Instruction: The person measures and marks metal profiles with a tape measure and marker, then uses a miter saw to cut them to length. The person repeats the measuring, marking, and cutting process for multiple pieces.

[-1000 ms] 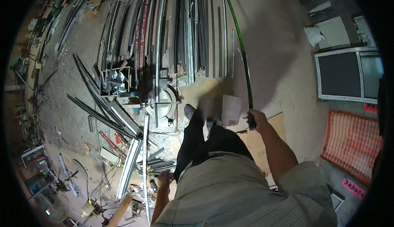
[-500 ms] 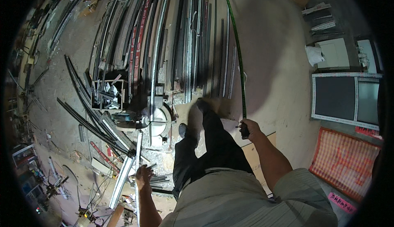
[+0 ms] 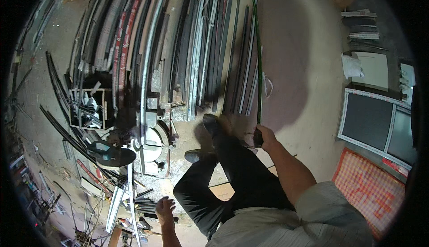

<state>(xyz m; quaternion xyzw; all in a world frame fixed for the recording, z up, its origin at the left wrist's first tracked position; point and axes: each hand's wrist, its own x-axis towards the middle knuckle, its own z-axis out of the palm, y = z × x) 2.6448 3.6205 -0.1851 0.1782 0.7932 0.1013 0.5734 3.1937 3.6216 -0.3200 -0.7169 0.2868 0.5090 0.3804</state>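
My right hand (image 3: 267,138) is closed around the black case of a tape measure (image 3: 258,138). Its long green blade (image 3: 259,64) runs out far ahead of me, beside the rightmost metal bars on the floor. My left hand (image 3: 165,207) hangs at lower left with its fingers loosely bent and apart, and no object shows in it. Short dark profile offcuts (image 3: 147,206) lie below and to the left of that hand. To the left of my feet stands a mitre saw (image 3: 154,143) with a round silver table and a dark saw head.
Many long metal profiles (image 3: 196,46) lie side by side ahead. A crate of offcuts (image 3: 106,108) stands left of the saw, near bent dark strips (image 3: 67,128). To the right are a framed window panel (image 3: 368,115) and a red-and-white checked panel (image 3: 368,189).
My body and view have shifted to the right and my feet have moved. The left hand has come away from the pale upright profile. The tape measure stays in my right hand, blade out.
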